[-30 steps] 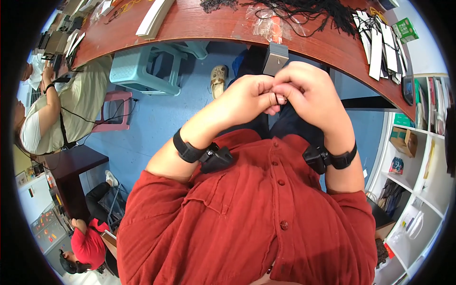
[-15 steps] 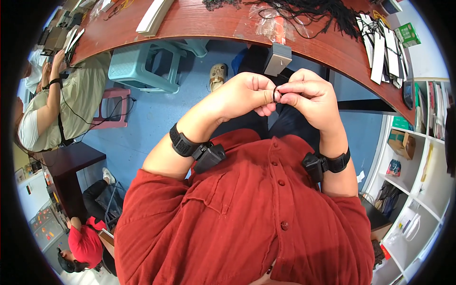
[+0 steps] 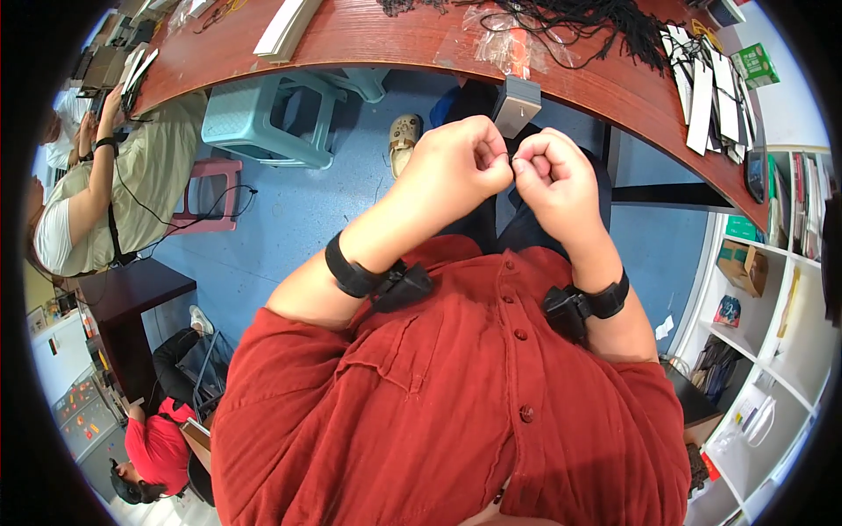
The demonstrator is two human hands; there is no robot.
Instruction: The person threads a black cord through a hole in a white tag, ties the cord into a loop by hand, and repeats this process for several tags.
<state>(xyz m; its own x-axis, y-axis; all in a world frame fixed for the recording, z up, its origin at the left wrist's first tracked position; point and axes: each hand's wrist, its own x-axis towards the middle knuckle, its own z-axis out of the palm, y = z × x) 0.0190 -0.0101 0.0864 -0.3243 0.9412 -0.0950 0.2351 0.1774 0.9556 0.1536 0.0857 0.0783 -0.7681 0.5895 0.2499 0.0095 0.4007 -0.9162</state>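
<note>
Black and thread-thin, a cord (image 3: 511,159) shows as a tiny dark bit at upper centre, pinched between the closed left hand (image 3: 456,168) and closed right hand (image 3: 554,180).

We see red shirt (image 3: 456,412), black wristbands (image 3: 351,270), reddish-brown table (image 3: 386,35), teal stool (image 3: 263,114), blue floor (image 3: 298,210).

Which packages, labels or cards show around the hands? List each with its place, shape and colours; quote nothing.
Green box: far right end of the wooden desk, small, rectangular, green with white patches.
Card strips: on the desk beside the green box, long, narrow, black and white, fanned out.
Clear plastic bag: desk top above the hands, crumpled, an orange piece inside.
Cardboard box: right shelf, brown, open.
</note>
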